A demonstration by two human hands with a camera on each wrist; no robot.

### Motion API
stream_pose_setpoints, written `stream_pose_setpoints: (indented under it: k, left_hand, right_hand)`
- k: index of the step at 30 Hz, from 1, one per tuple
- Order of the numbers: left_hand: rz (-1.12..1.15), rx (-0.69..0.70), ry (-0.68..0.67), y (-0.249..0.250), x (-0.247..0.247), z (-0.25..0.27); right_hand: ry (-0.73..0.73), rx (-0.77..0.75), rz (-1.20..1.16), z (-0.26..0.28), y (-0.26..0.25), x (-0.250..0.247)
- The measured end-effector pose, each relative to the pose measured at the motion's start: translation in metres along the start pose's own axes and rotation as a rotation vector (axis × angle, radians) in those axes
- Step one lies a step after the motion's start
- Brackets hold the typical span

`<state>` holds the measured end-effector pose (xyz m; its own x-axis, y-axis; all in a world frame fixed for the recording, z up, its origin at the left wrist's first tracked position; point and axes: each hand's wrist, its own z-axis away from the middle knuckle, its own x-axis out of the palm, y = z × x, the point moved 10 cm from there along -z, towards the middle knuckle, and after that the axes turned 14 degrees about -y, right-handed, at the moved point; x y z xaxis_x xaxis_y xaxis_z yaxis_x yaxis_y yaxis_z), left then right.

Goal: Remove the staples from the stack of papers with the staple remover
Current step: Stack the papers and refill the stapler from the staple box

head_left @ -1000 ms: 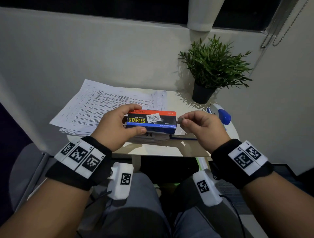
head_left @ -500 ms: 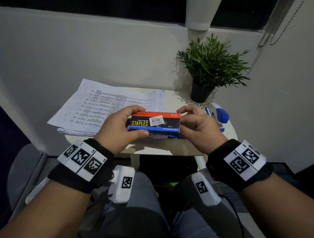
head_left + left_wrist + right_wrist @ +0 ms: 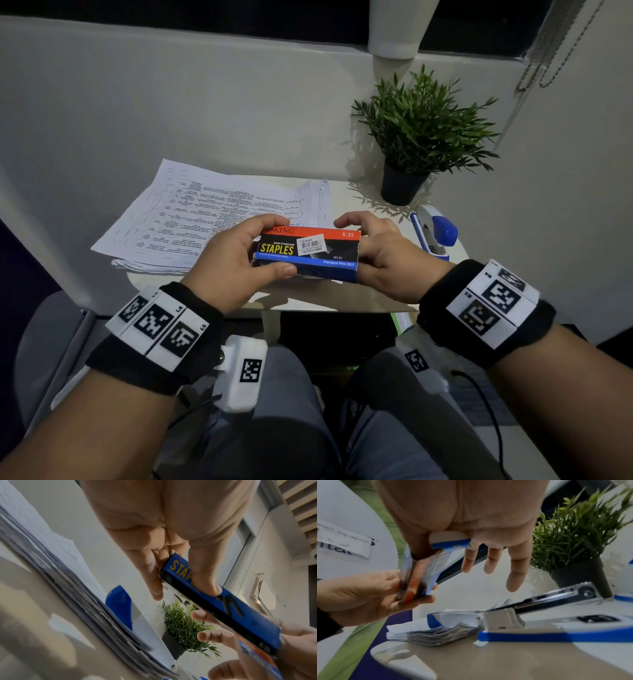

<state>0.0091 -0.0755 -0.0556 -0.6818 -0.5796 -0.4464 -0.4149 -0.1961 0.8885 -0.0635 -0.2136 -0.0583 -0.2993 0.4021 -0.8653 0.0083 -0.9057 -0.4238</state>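
Above the near edge of the small table (image 3: 342,195), in the head view, we are holding a box of staples (image 3: 308,251) level between both hands. Our left hand (image 3: 229,263) is gripping its left end, thumb along the near side and fingers curled over the far edge. Our right hand (image 3: 383,257) is cupping the right end, fingers reaching over the top. The stack of papers (image 3: 205,219) is lying on the table at about ten o'clock from the box, and a blue stapler (image 3: 433,234) is sitting at two o'clock, with a potted plant (image 3: 421,137) behind it. We cannot pick out a staple remover here.

In the left wrist view, our left hand (image 3: 164,536) is clamping the box (image 3: 228,609) between thumb and fingers, the paper stack (image 3: 73,597) edge running along at nine o'clock.

In the right wrist view, our right hand (image 3: 471,524) is pressing its thumb against the box (image 3: 421,577), the other fingers (image 3: 515,574) hanging almost straight past it. The stapler (image 3: 539,615) is lying open at four o'clock, papers (image 3: 433,632) beside it.
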Motion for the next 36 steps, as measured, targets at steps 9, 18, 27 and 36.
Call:
stream_pose_setpoints:
  k: [9, 18, 27, 36]
  left_hand:
    - [-0.002, -0.032, 0.018, -0.005, -0.004, 0.001]
    - [0.010, -0.074, 0.032, -0.016, -0.006, 0.000]
    - [0.066, -0.047, 0.039, -0.016, -0.001, 0.000]
    - [0.047, -0.038, 0.057, -0.013, -0.002, 0.001]
  right_hand:
    - [0.322, -0.125, -0.176, 0.006, -0.001, -0.026]
    - [0.321, -0.045, -0.219, 0.008, 0.010, -0.020]
    - [0.411, -0.010, -0.166, 0.013, 0.007, -0.024]
    - [0.325, 0.078, -0.112, 0.007, 0.007, -0.023]
